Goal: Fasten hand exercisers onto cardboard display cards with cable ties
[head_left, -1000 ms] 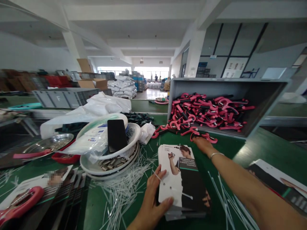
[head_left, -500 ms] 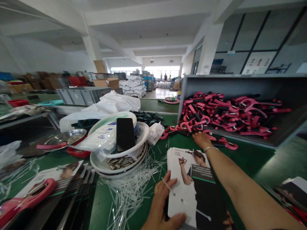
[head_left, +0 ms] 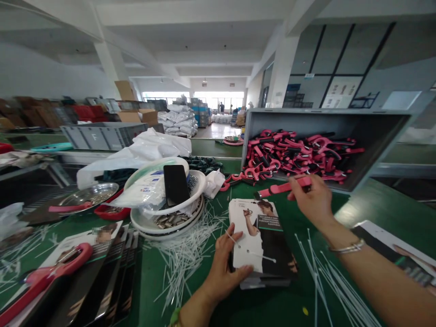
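As right fingers (head_left: 299,193) clasp handgrip (head_left: 282,187), left (head_left: 223,245) splayed

— Lit from where?
— Twelve o'clock, through far windows (head_left: 211,96) burnt out white; shining off the floor (head_left: 218,131) below, glaring on the green table (head_left: 354,211) between three and four.
— Dim anywhere?
— Across the ceiling (head_left: 225,38); shadowed inside the crate (head_left: 379,141) near three.
— Sharp?
— Soft towards nine, perhaps blurred; stretched at edges; pixelated on the printed card (head_left: 267,240) between four and five.
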A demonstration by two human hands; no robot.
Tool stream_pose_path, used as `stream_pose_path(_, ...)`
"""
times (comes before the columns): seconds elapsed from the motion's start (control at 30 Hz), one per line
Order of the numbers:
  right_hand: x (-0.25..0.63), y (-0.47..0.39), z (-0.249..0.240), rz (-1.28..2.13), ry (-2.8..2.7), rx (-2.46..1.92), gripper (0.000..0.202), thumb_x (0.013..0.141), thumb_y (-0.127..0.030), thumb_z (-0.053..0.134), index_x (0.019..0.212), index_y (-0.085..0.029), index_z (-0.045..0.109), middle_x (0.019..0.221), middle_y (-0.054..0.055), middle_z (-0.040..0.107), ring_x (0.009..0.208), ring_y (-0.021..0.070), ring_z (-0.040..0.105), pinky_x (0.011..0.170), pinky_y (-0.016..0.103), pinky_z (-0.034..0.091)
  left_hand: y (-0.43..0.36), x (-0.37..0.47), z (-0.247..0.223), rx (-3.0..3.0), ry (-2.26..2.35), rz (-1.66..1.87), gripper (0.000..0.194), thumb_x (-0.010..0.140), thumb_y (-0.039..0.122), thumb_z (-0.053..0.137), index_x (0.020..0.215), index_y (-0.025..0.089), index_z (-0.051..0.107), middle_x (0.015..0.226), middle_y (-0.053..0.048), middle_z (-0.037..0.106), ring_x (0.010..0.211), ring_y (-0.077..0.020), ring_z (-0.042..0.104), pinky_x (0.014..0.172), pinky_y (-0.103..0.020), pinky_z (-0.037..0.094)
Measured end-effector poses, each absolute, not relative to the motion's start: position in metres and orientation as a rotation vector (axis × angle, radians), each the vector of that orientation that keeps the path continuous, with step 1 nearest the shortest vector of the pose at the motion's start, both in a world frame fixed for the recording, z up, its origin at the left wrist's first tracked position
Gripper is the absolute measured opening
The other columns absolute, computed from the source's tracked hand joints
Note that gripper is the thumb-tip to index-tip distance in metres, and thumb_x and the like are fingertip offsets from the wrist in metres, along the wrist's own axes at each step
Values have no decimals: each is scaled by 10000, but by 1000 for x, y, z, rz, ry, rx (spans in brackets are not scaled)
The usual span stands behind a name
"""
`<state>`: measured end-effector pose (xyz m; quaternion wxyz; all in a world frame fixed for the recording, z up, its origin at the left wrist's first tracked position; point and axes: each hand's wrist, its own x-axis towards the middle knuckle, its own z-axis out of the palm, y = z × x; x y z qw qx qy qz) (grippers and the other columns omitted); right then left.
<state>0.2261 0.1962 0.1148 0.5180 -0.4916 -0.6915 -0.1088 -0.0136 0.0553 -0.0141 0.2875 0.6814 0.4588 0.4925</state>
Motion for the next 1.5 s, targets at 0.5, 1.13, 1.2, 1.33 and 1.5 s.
stream_pose_path(0.5, 172, 134, 92, -313, -1738, -1028, 190, 871, -332, 508, 794, -174, 583, 729, 51, 581, 729, 186, 562, 710, 323, 461, 60, -15, -24, 1855, 1179, 1383, 645, 724, 485, 671, 1297, 266, 472, 1483, -123, 293, 1320, -339, 296, 1052, -519, 260)
stream_pose_path(1.13, 181, 95, 107, -57, -2584, -1352, 227, 743, -279, 622, 942, -227, 718, 1132, 125, 606, 1090, 307, 548, 871, 420, 464, 150, 1, 94, 2112, 1716, 733, 363, 735, 480, 616, 1016, 260, 687, 1162, -74, 645, 1067, -287, 572, 926, -434, 413)
stream_pose_path(1.2, 170, 98, 108, -97, -2647, -1384, 174, 764, -239, 588, 856, -221, 735, 1049, 121, 636, 1049, 301, 573, 830, 398, 481, 162, 13, 97, 2133, 1701, 674, 309, 720, 477, 634, 953, 289, 711, 1079, -52, 690, 1015, -296, 602, 881, -442, 432)
stream_pose_path(1.33, 165, 106, 98, -123, -2598, -1418, 217, 844, -211, 507, 815, -203, 722, 964, 103, 668, 941, 253, 622, 776, 349, 494, 166, 25, 89, 2169, 1612, 721, 203, 787, 417, 587, 893, 315, 727, 983, 12, 728, 967, -227, 630, 872, -358, 431)
stream_pose_path(1.5, 177, 117, 73, 29, -2257, -1340, 186, 868, -284, 518, 858, -195, 680, 1106, 113, 650, 1115, 248, 559, 916, 363, 438, 151, 18, 78, 2208, 1478, 790, 200, 815, 371, 569, 908, 301, 732, 939, 33, 739, 892, -156, 649, 807, -245, 440)
